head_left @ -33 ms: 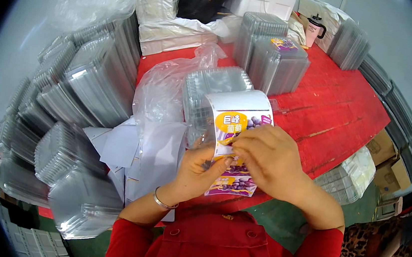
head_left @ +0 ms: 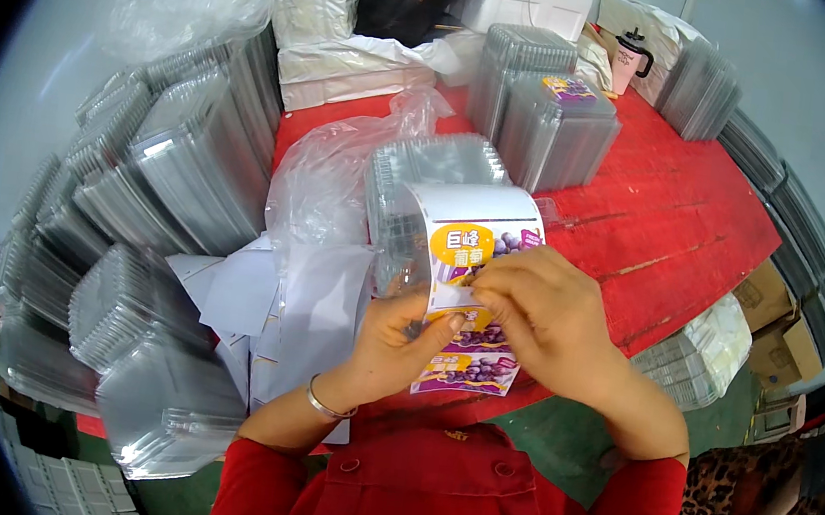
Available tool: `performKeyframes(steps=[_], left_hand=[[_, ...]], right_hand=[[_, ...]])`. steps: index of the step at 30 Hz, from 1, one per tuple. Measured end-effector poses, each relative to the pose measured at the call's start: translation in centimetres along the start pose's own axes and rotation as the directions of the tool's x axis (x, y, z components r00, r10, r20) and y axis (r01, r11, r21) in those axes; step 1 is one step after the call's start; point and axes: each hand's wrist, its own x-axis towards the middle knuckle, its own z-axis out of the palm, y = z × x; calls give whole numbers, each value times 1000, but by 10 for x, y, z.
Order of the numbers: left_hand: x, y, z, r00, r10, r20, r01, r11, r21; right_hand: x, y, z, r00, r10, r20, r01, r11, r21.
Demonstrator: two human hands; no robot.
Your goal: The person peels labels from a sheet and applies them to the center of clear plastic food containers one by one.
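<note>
A roll of purple and yellow grape stickers (head_left: pixel 470 231) on white backing hangs in front of me. My left hand (head_left: pixel 402 342) pinches the backing strip from below, thumb on a sticker. My right hand (head_left: pixel 547 317) grips the strip's right side, fingertips on a sticker's edge. Behind the roll stands a stack of clear plastic clamshell boxes (head_left: pixel 421 173) on the red table (head_left: pixel 678 215).
Large piles of clear plastic boxes (head_left: pixel 181 163) crowd the left side. A stack with one stickered box (head_left: pixel 559 127) stands farther back. Loose white backing sheets (head_left: pixel 311 312) and a clear plastic bag (head_left: pixel 326 173) lie at left. Cardboard cartons (head_left: pixel 778 316) sit at right.
</note>
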Motion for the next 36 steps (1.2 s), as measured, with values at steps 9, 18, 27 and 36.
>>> performKeyframes(steps=[9,18,27,36], left_hand=[[3,1,-2,996,91,22,-93,991,98],[1,-2,-2,993,113,33,-116,982,149],[-4,4,-7,981,-191,-12,178,933,-312],[26,7,-57,974,86,207,159,387,-908]], right_hand=[[17,-9,-30,801,591,94,-571,707,416],[41,15,-53,880,475,-13,-457,855,245],[13,24,-121,757,399,-517,-105,856,507],[-118,5,-36,760,230,-609,-319,947,-40]])
